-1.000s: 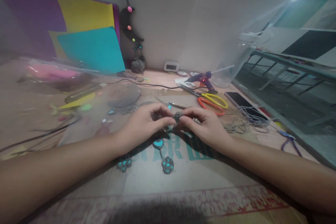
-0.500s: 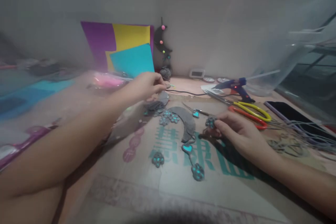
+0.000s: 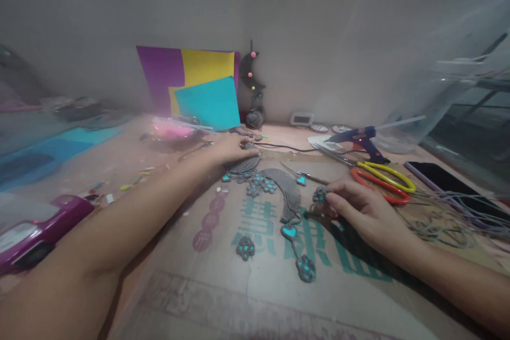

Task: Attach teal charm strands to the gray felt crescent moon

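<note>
My right hand (image 3: 358, 207) pinches a small grey paw-shaped piece with turquoise spots (image 3: 320, 195) above the board. My left hand (image 3: 235, 149) reaches to the back, finger and thumb closed about a small grey piece (image 3: 250, 146). Below it lie a grey striped piece (image 3: 242, 168) and clustered paw pieces (image 3: 255, 186). A grey crescent (image 3: 289, 191) curves beside them; from its lower end a cord runs to a turquoise heart (image 3: 289, 232) and another paw piece (image 3: 306, 268). A single paw piece (image 3: 245, 248) sits front left, a small heart (image 3: 301, 180) behind.
The printed cardboard (image 3: 223, 303) lies under the pieces. At right are a blue glue gun (image 3: 360, 138), scissors (image 3: 382, 183), a phone (image 3: 446, 180) and loose cord (image 3: 430, 231). A magenta tool (image 3: 51, 228) lies left. Coloured sheets (image 3: 209, 103) and a finished-looking moon ornament (image 3: 250, 74) stand behind.
My left hand has come down toward the board onto the small grey piece. My right hand stays where it was with the paw piece. The view has shifted slightly.
</note>
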Tool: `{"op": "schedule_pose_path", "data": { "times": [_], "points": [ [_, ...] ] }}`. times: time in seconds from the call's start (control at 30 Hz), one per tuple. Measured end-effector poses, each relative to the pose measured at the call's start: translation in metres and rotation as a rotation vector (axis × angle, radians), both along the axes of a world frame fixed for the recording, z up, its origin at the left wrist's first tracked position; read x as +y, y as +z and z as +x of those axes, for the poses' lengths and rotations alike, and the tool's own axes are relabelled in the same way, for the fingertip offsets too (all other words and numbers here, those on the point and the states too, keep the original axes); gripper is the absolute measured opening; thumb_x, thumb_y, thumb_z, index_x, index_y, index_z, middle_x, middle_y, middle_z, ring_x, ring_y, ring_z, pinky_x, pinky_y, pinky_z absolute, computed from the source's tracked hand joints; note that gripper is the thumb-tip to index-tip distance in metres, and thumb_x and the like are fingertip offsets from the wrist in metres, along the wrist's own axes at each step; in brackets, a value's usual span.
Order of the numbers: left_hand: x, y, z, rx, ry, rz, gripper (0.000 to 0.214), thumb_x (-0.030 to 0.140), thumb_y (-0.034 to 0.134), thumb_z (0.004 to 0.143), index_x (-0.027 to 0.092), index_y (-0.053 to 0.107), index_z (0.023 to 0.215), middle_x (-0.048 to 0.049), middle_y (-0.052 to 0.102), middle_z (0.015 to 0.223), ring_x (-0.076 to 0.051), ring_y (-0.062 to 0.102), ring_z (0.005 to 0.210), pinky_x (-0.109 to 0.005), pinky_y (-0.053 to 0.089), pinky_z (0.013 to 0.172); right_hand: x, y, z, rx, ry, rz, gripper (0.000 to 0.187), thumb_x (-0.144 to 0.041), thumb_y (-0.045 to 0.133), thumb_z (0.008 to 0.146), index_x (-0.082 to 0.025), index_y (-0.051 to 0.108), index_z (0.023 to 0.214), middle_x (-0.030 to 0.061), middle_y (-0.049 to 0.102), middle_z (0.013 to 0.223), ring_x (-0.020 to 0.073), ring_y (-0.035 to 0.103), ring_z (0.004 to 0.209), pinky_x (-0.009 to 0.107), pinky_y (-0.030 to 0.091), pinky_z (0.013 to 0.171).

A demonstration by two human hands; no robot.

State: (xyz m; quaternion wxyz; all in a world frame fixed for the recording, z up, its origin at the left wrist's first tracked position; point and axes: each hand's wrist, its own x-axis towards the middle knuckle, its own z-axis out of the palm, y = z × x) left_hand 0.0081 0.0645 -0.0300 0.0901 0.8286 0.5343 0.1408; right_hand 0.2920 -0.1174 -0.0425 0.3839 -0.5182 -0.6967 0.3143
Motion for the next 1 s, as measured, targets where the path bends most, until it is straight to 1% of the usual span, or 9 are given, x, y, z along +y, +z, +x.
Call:
{"op": "schedule_pose_path", "data": {
  "times": [0.1,0.23,0.3,0.37,0.4,0.5,0.67,0.87,1.0],
  "points": [
    [-0.001,0.000,0.005,-0.041,-0.005,-0.022,0.062,0.057,0.075,0.070,0.019,0.068,0.118,-0.0101,0.074,0.116,-0.030,0.068,0.107,-0.030,0.051,0.084,0.000,0.001,0.000,-0.012,0.001,0.007,0.033,-0.052,0.057,0.092,-0.020,0.060,0.083,0.0020,0.065,0.070,0.0150,0.061,0.061,0.027,0.051,0.059],
    [-0.011,0.016,0.001,-0.151,0.058,-0.065,0.040,0.037,0.072,0.079,0.017,0.065,0.112,-0.0073,0.077,0.084,-0.025,0.072,0.075,-0.030,0.053,0.063,-0.002,0.003,0.000,-0.019,0.005,0.009,0.033,-0.051,0.057,0.092,-0.020,0.061,0.082,0.0016,0.064,0.070,0.0145,0.061,0.062,0.027,0.051,0.059],
    [-0.020,0.034,-0.002,-0.225,0.058,-0.057,0.030,0.034,0.069,0.082,0.018,0.066,0.107,-0.0059,0.077,0.084,-0.022,0.072,0.074,-0.029,0.054,0.063,-0.003,0.003,0.000,-0.001,0.007,0.001,0.034,-0.053,0.057,0.091,-0.020,0.061,0.082,0.0019,0.064,0.070,0.0147,0.061,0.062,0.027,0.052,0.060],
    [-0.031,0.055,-0.003,-0.313,0.051,0.012,0.028,0.031,0.066,0.085,0.019,0.065,0.110,-0.0065,0.076,0.103,-0.020,0.072,0.091,-0.027,0.055,0.074,-0.003,0.004,0.000,0.030,-0.001,-0.011,0.036,-0.056,0.058,0.090,-0.020,0.060,0.083,0.0021,0.064,0.070,0.0154,0.062,0.063,0.027,0.053,0.060],
    [-0.038,0.066,-0.003,-0.372,0.035,0.045,0.028,0.031,0.063,0.087,0.021,0.064,0.113,-0.0052,0.075,0.106,-0.018,0.072,0.093,-0.027,0.056,0.077,-0.003,0.004,0.000,0.048,-0.004,-0.022,0.037,-0.057,0.059,0.090,-0.020,0.060,0.083,0.0023,0.064,0.070,0.0160,0.063,0.064,0.028,0.054,0.061],
    [-0.057,0.096,0.000,-0.636,-0.031,0.166,0.021,0.024,0.063,0.087,0.019,0.067,0.107,-0.0038,0.075,0.091,-0.017,0.071,0.082,-0.028,0.057,0.076,-0.002,0.004,0.000,0.105,-0.008,-0.040,0.038,-0.059,0.059,0.089,-0.021,0.059,0.084,0.0025,0.064,0.071,0.0172,0.065,0.066,0.029,0.055,0.062],
    [-0.086,0.131,0.015,-0.786,-0.108,0.321,0.019,0.021,0.067,0.086,0.019,0.067,0.105,-0.0016,0.073,0.084,-0.015,0.069,0.073,-0.025,0.058,0.071,0.002,0.011,-0.002,0.053,-0.018,0.088,0.032,-0.052,0.059,0.090,-0.020,0.063,0.087,0.0031,0.065,0.075,0.0161,0.064,0.068,0.028,0.054,0.062],
    [-0.106,0.149,0.031,-0.736,-0.114,0.401,0.018,0.024,0.066,0.089,0.020,0.067,0.106,-0.0019,0.072,0.086,-0.016,0.071,0.083,-0.022,0.056,0.069,0.008,0.018,-0.015,0.091,0.034,0.166,0.022,-0.043,0.060,0.092,-0.021,0.064,0.091,0.0080,0.073,0.098,0.0211,0.069,0.092,0.036,0.055,0.084],
    [-0.104,0.154,0.036,-0.739,-0.177,0.426,0.018,0.023,0.066,0.088,0.020,0.067,0.106,0.0003,0.069,0.075,-0.015,0.071,0.069,-0.022,0.054,0.060,0.013,0.020,-0.025,0.166,0.057,0.165,0.018,-0.040,0.062,0.091,-0.023,0.060,0.086,0.0101,0.073,0.109,0.0247,0.067,0.108,0.042,0.052,0.094]
  ]
}}
